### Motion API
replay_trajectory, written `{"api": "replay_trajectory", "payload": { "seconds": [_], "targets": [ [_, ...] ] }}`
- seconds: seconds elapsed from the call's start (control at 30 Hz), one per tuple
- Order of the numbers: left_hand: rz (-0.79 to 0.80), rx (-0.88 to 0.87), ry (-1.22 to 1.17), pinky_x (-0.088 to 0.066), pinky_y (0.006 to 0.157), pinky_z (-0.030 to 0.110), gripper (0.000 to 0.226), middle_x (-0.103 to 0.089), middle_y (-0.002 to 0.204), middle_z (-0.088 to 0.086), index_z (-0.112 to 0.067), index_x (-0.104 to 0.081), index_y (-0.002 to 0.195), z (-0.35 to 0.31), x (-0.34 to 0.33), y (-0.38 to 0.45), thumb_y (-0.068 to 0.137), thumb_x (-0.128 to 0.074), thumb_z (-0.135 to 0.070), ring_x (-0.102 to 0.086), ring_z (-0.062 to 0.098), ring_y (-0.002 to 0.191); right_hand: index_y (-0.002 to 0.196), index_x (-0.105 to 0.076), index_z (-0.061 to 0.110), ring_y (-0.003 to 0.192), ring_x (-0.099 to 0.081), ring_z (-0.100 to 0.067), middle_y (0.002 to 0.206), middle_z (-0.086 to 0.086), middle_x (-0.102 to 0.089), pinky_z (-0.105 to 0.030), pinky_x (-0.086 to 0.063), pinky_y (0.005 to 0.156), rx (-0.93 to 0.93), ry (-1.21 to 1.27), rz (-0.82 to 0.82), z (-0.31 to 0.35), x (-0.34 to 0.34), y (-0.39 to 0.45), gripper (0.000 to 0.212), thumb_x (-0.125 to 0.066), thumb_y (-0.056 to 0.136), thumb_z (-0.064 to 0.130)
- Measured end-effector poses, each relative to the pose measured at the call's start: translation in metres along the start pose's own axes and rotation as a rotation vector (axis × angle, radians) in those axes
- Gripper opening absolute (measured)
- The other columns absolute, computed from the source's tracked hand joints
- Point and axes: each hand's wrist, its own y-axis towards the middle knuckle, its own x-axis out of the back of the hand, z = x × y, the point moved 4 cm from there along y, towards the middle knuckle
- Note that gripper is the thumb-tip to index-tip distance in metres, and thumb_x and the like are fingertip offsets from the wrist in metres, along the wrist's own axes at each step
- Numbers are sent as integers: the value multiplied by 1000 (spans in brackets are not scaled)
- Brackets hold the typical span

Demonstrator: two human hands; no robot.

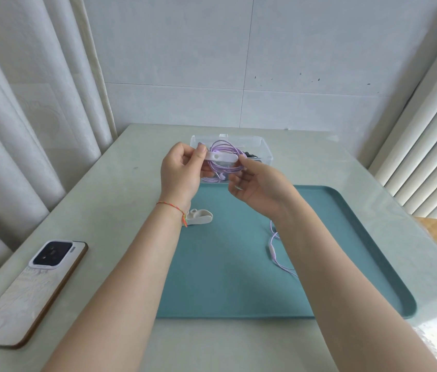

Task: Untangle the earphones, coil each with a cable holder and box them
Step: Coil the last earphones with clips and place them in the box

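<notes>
The left hand point(182, 170) pinches one end of a white cable holder strap point(221, 157) and the right hand point(255, 187) pinches the other, stretched across coiled purple earphones point(225, 159) above the clear box point(263, 149). Below, more purple cable point(275, 253) lies on the teal tray point(238, 264), a spare white holder point(199, 216) just beside its left edge, and a phone point(32, 288) rests well left.

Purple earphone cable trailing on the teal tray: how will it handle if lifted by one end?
Probably floppy: the loose purple cable lies in slack curves on the teal tray, so it should droop and trail. Likely light, being thin. The inline remote may swing as a small weight and could snag on the tray rim.
</notes>
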Motion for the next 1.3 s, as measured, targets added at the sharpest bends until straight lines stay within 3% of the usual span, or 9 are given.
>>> {"api": "replay_trajectory", "payload": {
  "seconds": [0.13,0.37,0.6,0.73,0.83,1.0,1.2,1.3],
  "targets": [
    [-72,-8,-43,-59,72,52,25,-72,76,8,-13,-49,73,-1,0,-3,90,-63,-24,-71,32,69,80,-63,9,64,-53,-16,64,-3,-54,-26,-51,65,-30,81,20,-4,-6,-1,18,-58,94,18],
    [-153,-4,-63,-57,75,55,26,-73,77,7,-16,-49,70,-2,-2,-6,82,-63,-35,-71,33,70,77,-63,12,70,-54,-17,72,-2,-56,-27,-51,71,19,100,99,-3,-11,-2,27,-55,97,28],
    [-195,8,-73,-56,76,54,27,-63,56,-9,-18,-49,66,0,-1,-5,77,-63,-38,-64,23,64,79,-60,12,68,-56,-17,72,-2,-57,-27,-50,72,70,-30,141,-3,-13,-4,26,-49,99,23],
    [-188,48,-106,-56,78,55,27,-65,65,-1,-17,-49,66,2,-2,-4,77,-64,-37,-65,24,67,80,-58,11,64,-60,-15,70,0,-63,-28,-47,73,129,-92,145,1,-15,-5,26,-46,101,22],
    [-121,84,-183,-57,82,52,27,-66,76,10,-14,-49,69,5,-6,-4,87,-65,-25,-65,24,68,86,-61,9,63,-62,-16,71,-2,-63,-28,-48,72,85,-30,140,-1,-15,-6,25,-45,101,22],
    [-51,78,-207,-53,72,34,27,-63,61,-3,-13,-48,71,5,-10,-5,96,-58,-15,-60,16,59,96,-65,7,72,-55,-20,79,-6,-62,-26,-50,69,64,6,87,-1,-13,-4,23,-48,99,22],
    [-78,111,-237,-54,77,44,27,-60,72,8,-12,-48,71,3,-9,-7,95,-60,-16,-60,22,65,94,-67,6,63,-61,-16,70,-4,-65,-25,-52,67,86,-64,88,-1,-16,-7,22,-50,98,20],
    [-118,122,-223,-54,83,54,28,-61,76,13,-14,-48,69,2,-7,-7,85,-66,-27,-62,26,72,93,-66,6,60,-60,-17,69,-4,-65,-27,-53,68,133,-201,129,0,-17,-8,20,-50,98,16]
  ]
}}
